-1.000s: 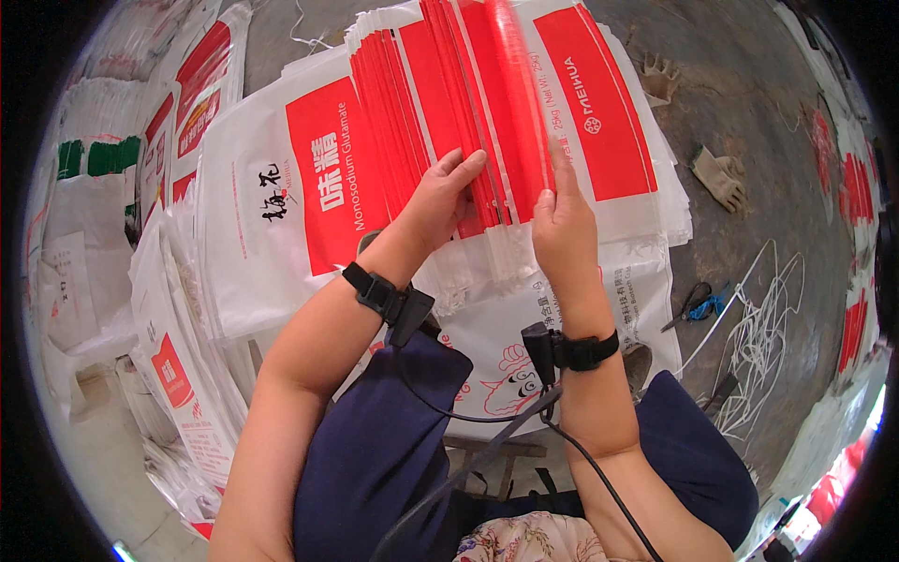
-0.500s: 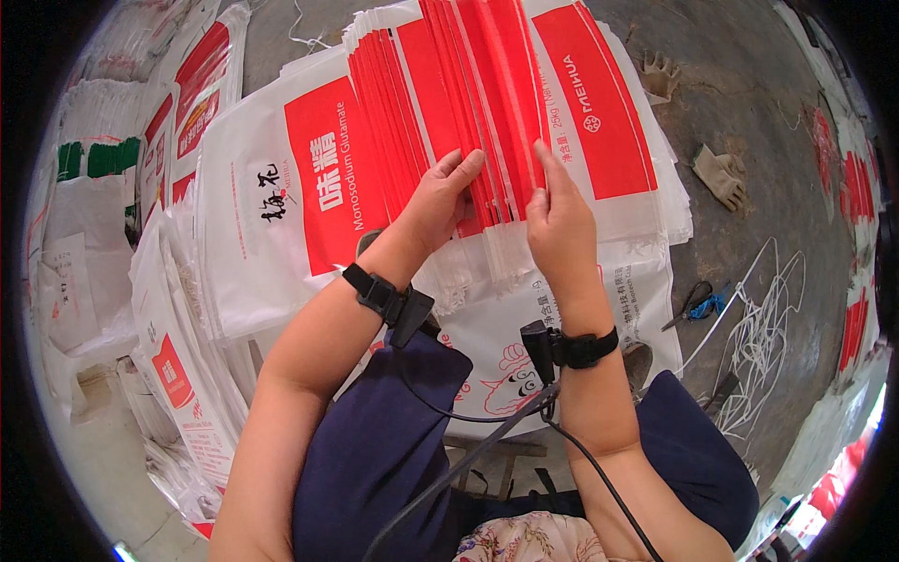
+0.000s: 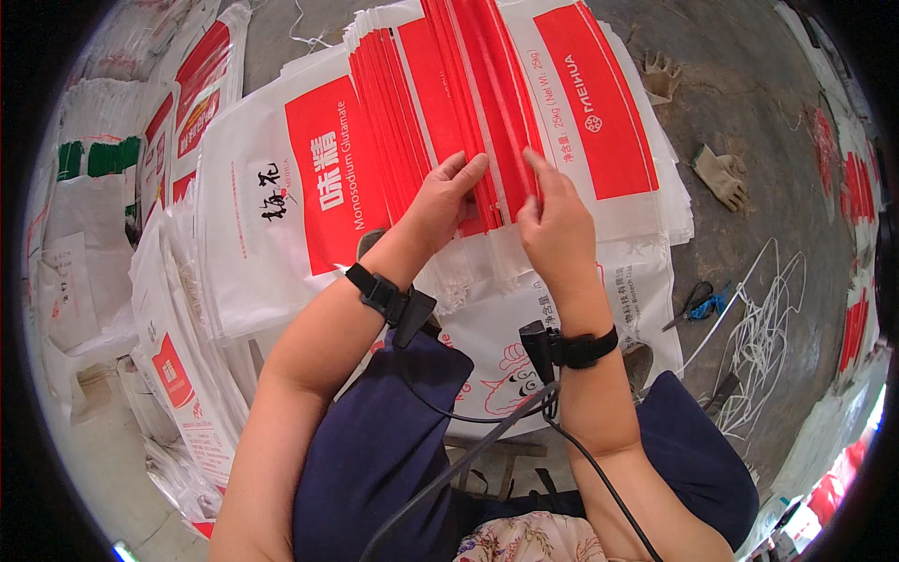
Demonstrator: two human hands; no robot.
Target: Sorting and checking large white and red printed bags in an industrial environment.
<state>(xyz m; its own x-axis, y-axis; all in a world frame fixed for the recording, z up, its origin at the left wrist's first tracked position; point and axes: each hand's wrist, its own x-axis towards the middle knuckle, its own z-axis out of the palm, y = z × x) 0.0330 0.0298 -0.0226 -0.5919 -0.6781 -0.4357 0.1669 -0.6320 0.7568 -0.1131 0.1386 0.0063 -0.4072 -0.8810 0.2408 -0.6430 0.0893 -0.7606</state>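
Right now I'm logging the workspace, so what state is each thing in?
Fanned sacks: flat, overlapping, edges staggered.
Left hand: open, fingers flat on the sacks.
Right hand: fingertips pressed on a red edge.
Scissors: on the floor, blades slightly apart.
Gloves: lying loose, unworn.

Two hands, left hand (image 3: 440, 201) and right hand (image 3: 557, 225), pressing flat on a fanned stack of red and white sacks (image 3: 440, 103), scissors (image 3: 698, 304) nearby on the floor.

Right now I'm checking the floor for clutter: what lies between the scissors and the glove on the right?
In the head view, only bare grey concrete floor separates the blue-handled scissors from the glove; the white cords lie beside the scissors.
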